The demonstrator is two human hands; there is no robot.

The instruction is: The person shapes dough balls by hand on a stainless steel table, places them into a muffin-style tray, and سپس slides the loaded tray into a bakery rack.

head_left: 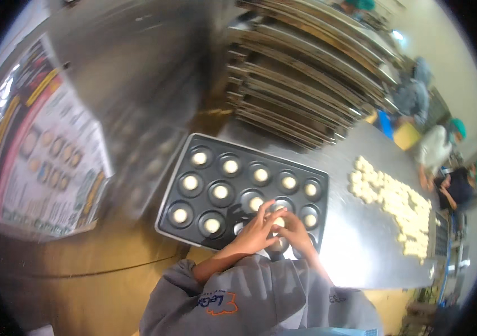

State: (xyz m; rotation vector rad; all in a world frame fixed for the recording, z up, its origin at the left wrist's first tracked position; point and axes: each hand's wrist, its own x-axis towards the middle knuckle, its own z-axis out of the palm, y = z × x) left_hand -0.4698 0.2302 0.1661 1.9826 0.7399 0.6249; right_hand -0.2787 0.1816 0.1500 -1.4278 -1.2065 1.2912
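A dark muffin-style baking tray (179, 162) with round wells lies in front of me, most wells holding a pale dough ball (230, 166). Over its lower right wells, my left hand (254, 235) and my right hand (295, 235) meet with curled fingers around another dough ball (278, 223), which they partly hide. Some wells beneath and beside my hands show bare metal. My grey sleeves come in from the lower edge.
Dough balls (390, 199) cover part of the steel table (350, 252) at right. A stack of metal trays (306, 67) stands behind; a printed sheet (53, 162) is upright on steel at left. Several co-workers (440, 145) are along the right.
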